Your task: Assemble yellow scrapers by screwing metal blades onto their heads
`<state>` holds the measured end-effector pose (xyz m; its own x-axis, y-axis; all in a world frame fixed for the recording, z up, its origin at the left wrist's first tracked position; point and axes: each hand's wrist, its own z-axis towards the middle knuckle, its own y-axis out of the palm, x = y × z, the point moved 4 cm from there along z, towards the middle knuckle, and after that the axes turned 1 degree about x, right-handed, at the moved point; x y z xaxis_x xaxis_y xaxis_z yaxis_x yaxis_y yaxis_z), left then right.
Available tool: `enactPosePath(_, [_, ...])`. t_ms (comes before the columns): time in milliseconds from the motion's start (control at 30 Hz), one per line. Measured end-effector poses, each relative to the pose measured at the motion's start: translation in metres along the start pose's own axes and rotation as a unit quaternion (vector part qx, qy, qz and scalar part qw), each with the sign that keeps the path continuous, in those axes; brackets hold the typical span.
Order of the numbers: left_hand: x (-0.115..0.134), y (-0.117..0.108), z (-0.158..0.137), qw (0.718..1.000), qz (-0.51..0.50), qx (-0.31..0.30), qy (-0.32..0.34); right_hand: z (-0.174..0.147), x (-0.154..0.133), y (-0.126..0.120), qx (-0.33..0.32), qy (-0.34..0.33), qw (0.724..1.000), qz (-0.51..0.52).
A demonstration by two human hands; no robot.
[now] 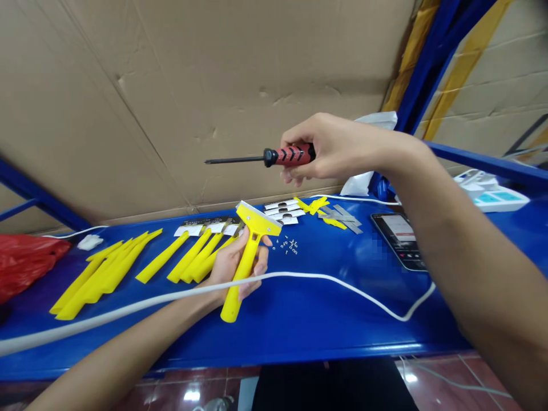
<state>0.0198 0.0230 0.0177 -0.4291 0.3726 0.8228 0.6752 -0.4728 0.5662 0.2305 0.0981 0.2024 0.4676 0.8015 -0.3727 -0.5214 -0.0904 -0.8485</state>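
Observation:
A yellow scraper (244,265) is gripped by its handle in my left hand (229,260), its wide head tilted up and away with two screws showing on it. Raised above the table, my right hand (323,148) is wrapped around the red and black handle of a screwdriver (291,155). The screwdriver's dark shaft points left, apart from the scraper. Just right of the scraper head lie several small screws and nuts (291,245). Behind them are loose metal blades (342,217) and small yellow plastic pieces (319,204).
Several yellow handles (107,271) lie at the left, with more beside my left hand. Packaged blades (285,211) rest near the cardboard wall (214,103). A white cable (299,274) crosses the front, leading to a phone (400,242). A red bag (29,262) sits far left.

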Motion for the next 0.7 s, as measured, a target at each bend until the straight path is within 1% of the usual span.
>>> enactPosePath(67, [-0.0006, 0.0005, 0.0010, 1.000, 0.009, 0.012, 0.003, -0.0001, 0.0003, 0.0000, -0.003, 0.000, 1.000, -0.009])
enactPosePath(200, [-0.0017, 0.0002, 0.0036, 0.998, 0.034, 0.056, 0.008, 0.0008, 0.0019, 0.0007, -0.009, 0.008, 1.000, -0.010])
enactPosePath(300, [-0.0024, 0.0011, 0.0039, 0.995, 0.057, 0.079, -0.007, 0.0009, 0.0036, 0.0012, -0.013, 0.009, 1.000, -0.001])
enactPosePath(467, [-0.0022, 0.0051, 0.0027, 0.992, 0.086, 0.091, -0.029, -0.0001, 0.0053, 0.0016, -0.019, 0.016, 0.999, 0.032])
enactPosePath(600, [-0.0025, 0.0044, 0.0042, 0.989, 0.101, 0.108, -0.018, 0.0004, 0.0062, 0.0019, -0.021, 0.022, 0.999, 0.028])
enactPosePath(700, [-0.0034, 0.0020, 0.0064, 0.988, 0.098, 0.119, -0.008, 0.0011, 0.0081, 0.0021, -0.023, 0.015, 0.999, 0.021])
